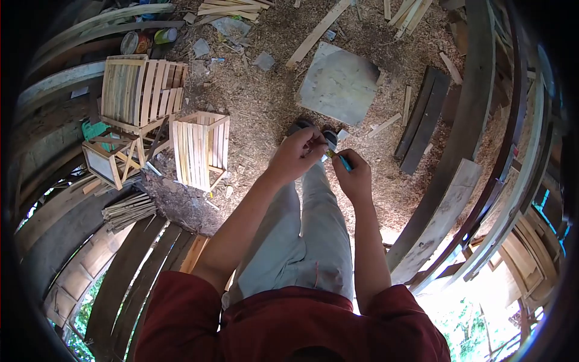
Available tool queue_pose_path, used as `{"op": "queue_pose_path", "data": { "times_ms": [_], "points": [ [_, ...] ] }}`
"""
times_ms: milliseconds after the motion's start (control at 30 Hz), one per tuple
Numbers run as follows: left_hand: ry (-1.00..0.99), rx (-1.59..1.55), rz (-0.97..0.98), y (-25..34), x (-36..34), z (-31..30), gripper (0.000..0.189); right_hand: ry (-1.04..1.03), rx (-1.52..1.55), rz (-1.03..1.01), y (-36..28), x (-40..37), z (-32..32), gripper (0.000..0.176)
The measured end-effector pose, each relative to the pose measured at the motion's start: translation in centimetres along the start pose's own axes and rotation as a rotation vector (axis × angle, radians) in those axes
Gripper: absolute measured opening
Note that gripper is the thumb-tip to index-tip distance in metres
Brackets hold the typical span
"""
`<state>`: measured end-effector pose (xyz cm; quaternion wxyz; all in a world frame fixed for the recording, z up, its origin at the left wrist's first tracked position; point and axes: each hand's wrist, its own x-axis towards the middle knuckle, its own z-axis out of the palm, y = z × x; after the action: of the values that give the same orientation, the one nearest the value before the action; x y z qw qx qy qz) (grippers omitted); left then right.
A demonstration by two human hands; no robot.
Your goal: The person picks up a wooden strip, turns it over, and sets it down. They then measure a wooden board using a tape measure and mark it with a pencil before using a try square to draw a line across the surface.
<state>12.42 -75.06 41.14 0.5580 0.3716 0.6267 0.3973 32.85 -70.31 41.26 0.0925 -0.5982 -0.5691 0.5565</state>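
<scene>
Both hands meet in front of my legs, above my shoes. My left hand (pixel 297 154) is closed in a pinch, its fingers bent inward; what they hold is hidden. Close to its fingertips shows a small yellow piece (pixel 330 153). My right hand (pixel 356 176) is closed round a small, slim blue object (pixel 345 162), which points up toward the left hand; I cannot tell its kind. A grey square board (pixel 339 83) lies on the ground just beyond my shoes.
Slatted wooden crates (pixel 199 151) stand at the left, near a bundle of thin sticks (pixel 129 211). Wood shavings (pixel 259 90) cover the ground. Dark planks (pixel 422 120) lie at the right, beside long curved-looking beams (pixel 443 220). Loose wood strips (pixel 318 33) lie farther ahead.
</scene>
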Motion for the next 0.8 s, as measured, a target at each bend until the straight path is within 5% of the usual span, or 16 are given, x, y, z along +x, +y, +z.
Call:
{"op": "queue_pose_path", "data": {
  "times_ms": [467, 800],
  "points": [
    [0.066, -0.011, -0.024, 0.0, -1.1, 4.0, 0.017, 0.05, 0.07, 0.02, 3.4, -1.5, -1.4, 0.02],
    [0.03, 0.075, 0.136, -0.8, -1.6, 7.0, 0.017, 0.167, 0.072, 0.063, 4.9, -4.4, -2.5, 0.021]
  ]
}}
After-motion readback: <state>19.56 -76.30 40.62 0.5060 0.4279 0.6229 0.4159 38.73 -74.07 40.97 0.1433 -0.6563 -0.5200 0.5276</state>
